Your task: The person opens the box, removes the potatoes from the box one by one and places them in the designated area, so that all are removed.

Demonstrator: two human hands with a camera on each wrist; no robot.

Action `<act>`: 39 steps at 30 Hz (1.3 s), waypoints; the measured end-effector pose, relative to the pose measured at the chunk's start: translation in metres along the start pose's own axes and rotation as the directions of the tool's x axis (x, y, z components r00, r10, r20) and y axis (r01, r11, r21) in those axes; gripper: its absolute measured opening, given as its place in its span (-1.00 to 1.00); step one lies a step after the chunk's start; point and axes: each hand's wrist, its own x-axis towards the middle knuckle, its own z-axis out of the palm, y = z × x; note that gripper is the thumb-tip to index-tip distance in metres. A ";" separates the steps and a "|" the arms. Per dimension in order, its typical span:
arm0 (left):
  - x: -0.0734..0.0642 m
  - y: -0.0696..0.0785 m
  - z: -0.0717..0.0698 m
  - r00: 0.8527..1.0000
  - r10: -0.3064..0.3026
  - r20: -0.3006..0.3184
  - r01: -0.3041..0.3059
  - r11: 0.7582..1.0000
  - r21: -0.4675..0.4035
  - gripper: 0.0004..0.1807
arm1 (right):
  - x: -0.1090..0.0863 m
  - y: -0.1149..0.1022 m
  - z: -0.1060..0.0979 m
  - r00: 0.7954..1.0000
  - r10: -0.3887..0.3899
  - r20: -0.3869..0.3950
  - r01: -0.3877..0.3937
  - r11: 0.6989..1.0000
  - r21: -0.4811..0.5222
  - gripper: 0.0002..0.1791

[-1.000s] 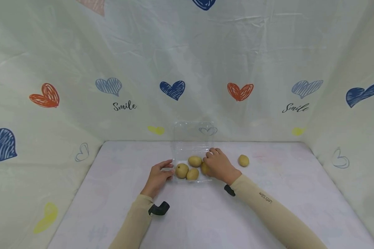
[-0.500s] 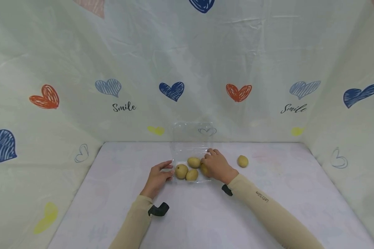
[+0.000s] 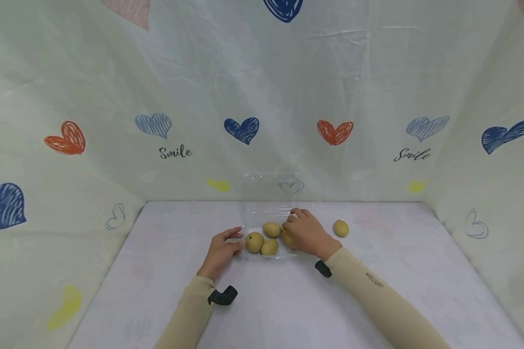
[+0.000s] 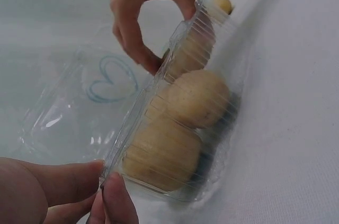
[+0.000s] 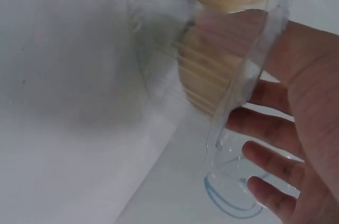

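A clear plastic clamshell box (image 3: 279, 256) stands on the table, its lid (image 3: 262, 196) raised against the back wall. Inside lie several yellow-brown potatoes, one potato (image 3: 254, 242) at the left end and another potato (image 3: 272, 230) behind. My left hand (image 3: 221, 252) pinches the box's left rim between thumb and fingers, as the left wrist view shows. My right hand (image 3: 307, 233) reaches over the right end. Its thumb and forefinger hold the rightmost potato (image 5: 206, 75), seen through the box wall in the right wrist view; the other fingers stay outside the rim.
One loose potato (image 3: 341, 228) lies on the white table (image 3: 270, 305), right of the box. Behind it rises a pale sheet wall (image 3: 288, 87) printed with hearts, and similar sheets close off both sides.
The hands, box and potatoes hold almost the same places. The whole head view shifts slightly downward.
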 end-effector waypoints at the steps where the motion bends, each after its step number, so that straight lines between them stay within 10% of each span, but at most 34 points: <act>1: 0.000 0.000 0.000 1.000 0.000 -0.001 0.000 1.000 -0.001 -0.45 | -0.002 0.001 -0.001 1.000 -0.005 -0.011 0.005 1.000 0.002 -0.53; 18: -0.002 -0.001 0.000 1.000 0.005 -0.004 -0.005 1.000 -0.005 -0.46 | -0.025 0.011 -0.021 0.979 -0.121 -0.166 0.127 0.992 0.026 -0.41; 39: 0.002 0.000 0.000 1.000 0.003 -0.002 -0.003 1.000 -0.013 -0.46 | -0.065 0.046 -0.021 0.957 -0.039 -0.289 0.056 0.997 0.051 -0.34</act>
